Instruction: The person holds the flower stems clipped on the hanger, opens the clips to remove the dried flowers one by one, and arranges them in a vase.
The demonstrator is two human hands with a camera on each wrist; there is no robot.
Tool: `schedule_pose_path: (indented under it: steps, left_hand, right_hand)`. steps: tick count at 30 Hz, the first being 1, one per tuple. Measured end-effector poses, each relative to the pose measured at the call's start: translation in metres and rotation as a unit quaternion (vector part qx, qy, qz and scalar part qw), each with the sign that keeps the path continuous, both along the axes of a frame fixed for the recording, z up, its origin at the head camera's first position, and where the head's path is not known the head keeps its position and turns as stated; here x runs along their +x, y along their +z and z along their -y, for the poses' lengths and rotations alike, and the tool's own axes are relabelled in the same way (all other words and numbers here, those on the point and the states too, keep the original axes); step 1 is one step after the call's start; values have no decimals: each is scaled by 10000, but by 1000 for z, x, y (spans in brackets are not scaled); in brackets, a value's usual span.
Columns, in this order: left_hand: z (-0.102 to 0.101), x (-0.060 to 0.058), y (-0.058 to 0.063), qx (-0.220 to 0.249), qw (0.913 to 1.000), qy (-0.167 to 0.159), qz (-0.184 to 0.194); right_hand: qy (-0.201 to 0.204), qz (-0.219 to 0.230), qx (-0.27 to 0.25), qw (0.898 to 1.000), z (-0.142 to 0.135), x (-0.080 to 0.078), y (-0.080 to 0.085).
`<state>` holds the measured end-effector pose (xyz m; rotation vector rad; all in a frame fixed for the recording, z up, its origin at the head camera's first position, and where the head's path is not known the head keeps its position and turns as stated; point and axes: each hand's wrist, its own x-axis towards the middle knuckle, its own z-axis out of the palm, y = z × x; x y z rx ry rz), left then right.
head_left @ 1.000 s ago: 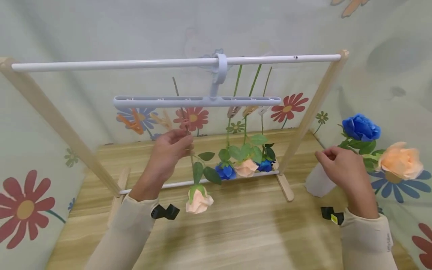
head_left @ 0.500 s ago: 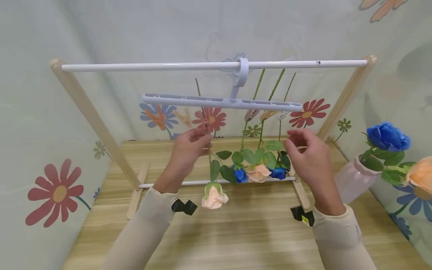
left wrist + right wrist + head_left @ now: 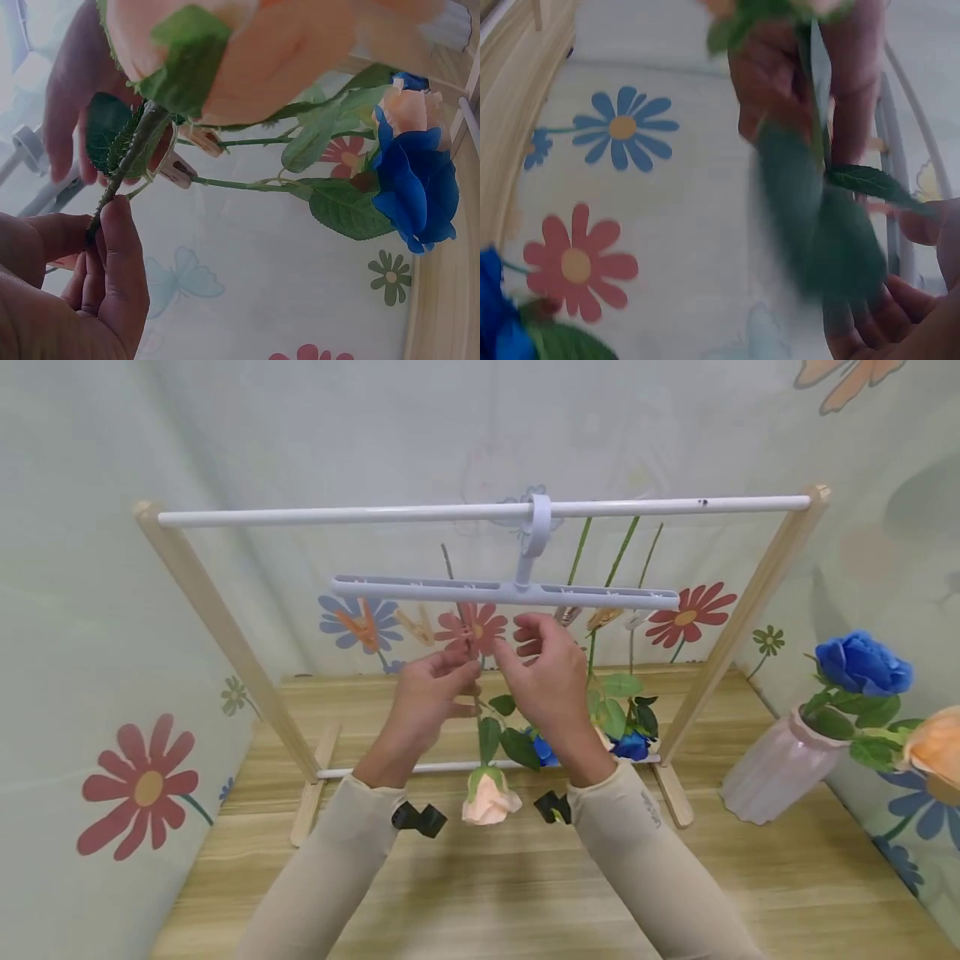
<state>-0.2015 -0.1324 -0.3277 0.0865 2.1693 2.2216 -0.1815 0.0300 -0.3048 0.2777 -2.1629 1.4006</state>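
One peach rose (image 3: 490, 797) hangs head-down at lower centre, the left hand (image 3: 429, 700) clamping its fingers (image 3: 124, 251) on the stem (image 3: 126, 161), apparently for steadiness, the right hand (image 3: 551, 681) beside it with fingers apart.

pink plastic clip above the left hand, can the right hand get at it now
Probably yes: the right hand is beside the pink plastic clip with nothing visible between them, though the left hand pinches the thin stem of the peach rose below.

The head view looks forward and down; both wrist views, turned sideways and close, share the peach-petalled, green-leaved rose (image 3: 491, 799).
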Motion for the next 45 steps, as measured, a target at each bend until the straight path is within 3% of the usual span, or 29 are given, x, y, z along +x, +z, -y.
schedule_pose_path:
  steps: [6, 12, 24, 35, 45]
  left_hand:
    - [-5, -2, -2, -178, 9997, 53, -138]
    - [-4, -2, -2, -411, 9991, 110, -83]
    - [0, -6, 1, -501, 9986, 126, 76]
    - [-1, -11, -3, -517, 9984, 136, 180]
    - [5, -11, -6, -561, 9979, 225, 217]
  right_hand:
    - [-22, 218, -611, 9979, 34, -11, 2]
    - [-172, 160, -1248, 9919, 52, -20, 0]
    - [-478, 5, -1307, 9903, 64, -26, 2]
    - [-720, -459, -1638, 9828, 67, -29, -1]
    - [-465, -447, -1622, 9847, 70, -28, -1]
